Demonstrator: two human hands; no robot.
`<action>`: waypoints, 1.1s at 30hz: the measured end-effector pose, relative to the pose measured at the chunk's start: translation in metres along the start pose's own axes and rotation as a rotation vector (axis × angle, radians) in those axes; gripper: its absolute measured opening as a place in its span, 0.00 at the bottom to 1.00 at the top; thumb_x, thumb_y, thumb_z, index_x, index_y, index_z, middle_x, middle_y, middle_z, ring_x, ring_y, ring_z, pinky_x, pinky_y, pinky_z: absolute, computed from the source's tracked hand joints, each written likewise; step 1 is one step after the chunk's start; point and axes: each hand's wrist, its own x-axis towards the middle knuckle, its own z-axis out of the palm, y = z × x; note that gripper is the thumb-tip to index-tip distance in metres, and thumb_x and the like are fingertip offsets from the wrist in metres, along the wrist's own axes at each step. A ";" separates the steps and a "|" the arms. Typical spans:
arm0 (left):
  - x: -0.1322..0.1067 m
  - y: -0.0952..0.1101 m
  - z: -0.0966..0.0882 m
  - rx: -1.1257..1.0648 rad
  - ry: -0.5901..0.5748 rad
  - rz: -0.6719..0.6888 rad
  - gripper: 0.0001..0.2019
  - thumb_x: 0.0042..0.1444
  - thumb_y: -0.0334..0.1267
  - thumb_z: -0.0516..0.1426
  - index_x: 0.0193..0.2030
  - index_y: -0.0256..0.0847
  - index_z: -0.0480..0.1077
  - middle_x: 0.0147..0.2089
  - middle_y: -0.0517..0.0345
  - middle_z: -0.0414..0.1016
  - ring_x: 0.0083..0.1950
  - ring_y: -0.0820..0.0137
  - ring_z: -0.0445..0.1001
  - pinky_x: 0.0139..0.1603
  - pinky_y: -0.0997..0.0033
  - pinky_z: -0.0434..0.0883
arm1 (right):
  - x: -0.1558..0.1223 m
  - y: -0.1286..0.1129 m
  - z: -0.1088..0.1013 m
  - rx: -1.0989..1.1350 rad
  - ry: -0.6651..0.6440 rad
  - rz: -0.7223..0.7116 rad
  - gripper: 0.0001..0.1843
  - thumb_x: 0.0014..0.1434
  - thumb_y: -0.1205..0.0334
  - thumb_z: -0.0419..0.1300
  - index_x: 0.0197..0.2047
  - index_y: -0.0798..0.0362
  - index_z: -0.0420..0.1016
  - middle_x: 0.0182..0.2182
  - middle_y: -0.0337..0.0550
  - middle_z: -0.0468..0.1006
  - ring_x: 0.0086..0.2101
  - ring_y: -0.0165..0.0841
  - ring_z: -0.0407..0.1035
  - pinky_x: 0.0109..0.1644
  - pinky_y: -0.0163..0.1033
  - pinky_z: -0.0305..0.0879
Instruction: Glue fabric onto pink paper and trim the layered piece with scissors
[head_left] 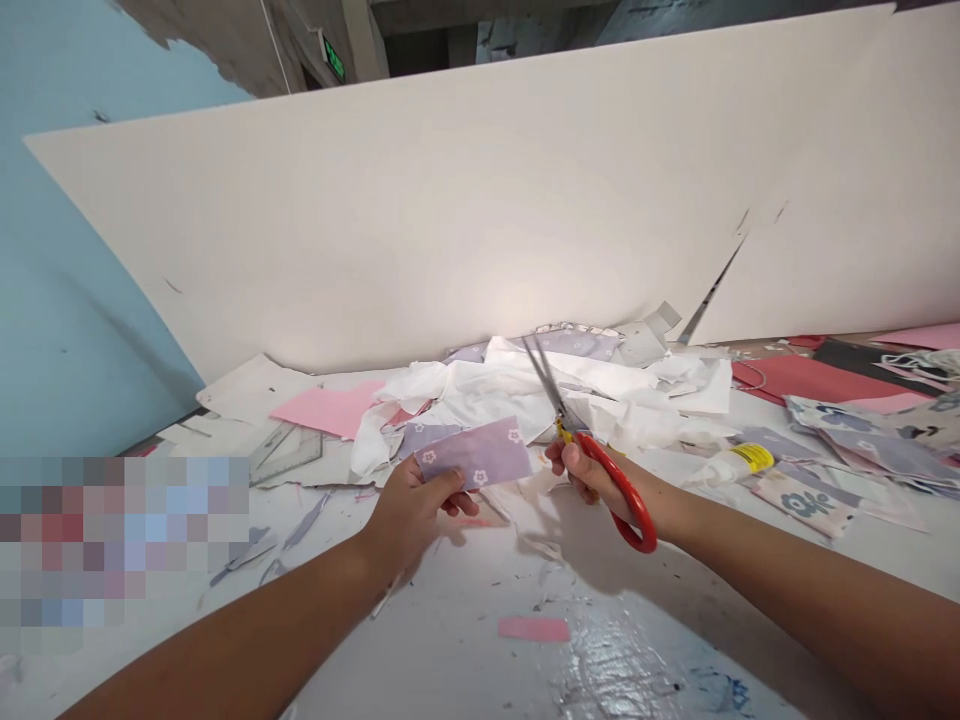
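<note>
Between the thumb and fingers of my left hand (431,492) is a flat purple piece with white flowers (476,455); whether it is paper or cloth I cannot tell. My right hand (592,475) is closed around a pair of scissors (630,505) with red handles. Their blades point up and away, slightly parted, to the right of the purple piece and apart from it. Beyond both hands lies a heap of crumpled white sheets (480,395). A small pink strip (534,629) rests on the white table (450,640) nearer to me.
A tall white board (480,220) stands along the back. To the right are a white tube with a yellow label (750,459), patterned pieces (806,500) and red sheets (825,380). At left lie pink paper (326,408), a clear set square (289,450) and purple scraps (247,555).
</note>
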 end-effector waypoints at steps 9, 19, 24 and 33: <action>-0.003 -0.003 0.001 -0.026 0.093 0.062 0.11 0.48 0.43 0.56 0.32 0.37 0.69 0.25 0.56 0.75 0.30 0.70 0.72 0.29 0.74 0.67 | -0.009 -0.020 0.003 -0.104 -0.144 0.078 0.23 0.52 0.39 0.46 0.35 0.50 0.64 0.34 0.43 0.65 0.32 0.34 0.61 0.36 0.40 0.61; -0.019 0.007 0.010 -0.077 0.018 0.082 0.11 0.48 0.44 0.57 0.31 0.37 0.69 0.23 0.57 0.75 0.29 0.70 0.73 0.30 0.74 0.67 | -0.020 -0.026 0.008 -0.113 -0.232 -0.040 0.27 0.53 0.36 0.41 0.39 0.51 0.64 0.38 0.44 0.65 0.39 0.39 0.60 0.40 0.43 0.62; -0.021 0.007 0.008 -0.090 0.002 0.079 0.11 0.49 0.44 0.57 0.31 0.38 0.69 0.24 0.58 0.75 0.30 0.70 0.73 0.30 0.74 0.67 | -0.021 -0.021 0.012 -0.079 -0.239 -0.059 0.27 0.54 0.37 0.40 0.39 0.52 0.62 0.36 0.44 0.66 0.37 0.37 0.61 0.39 0.43 0.63; -0.021 0.007 0.010 -0.118 0.018 0.055 0.10 0.48 0.44 0.57 0.31 0.38 0.69 0.23 0.58 0.75 0.29 0.71 0.74 0.29 0.76 0.67 | -0.023 -0.030 0.014 -0.094 -0.225 -0.002 0.29 0.52 0.36 0.41 0.40 0.53 0.61 0.35 0.45 0.65 0.35 0.36 0.61 0.36 0.43 0.63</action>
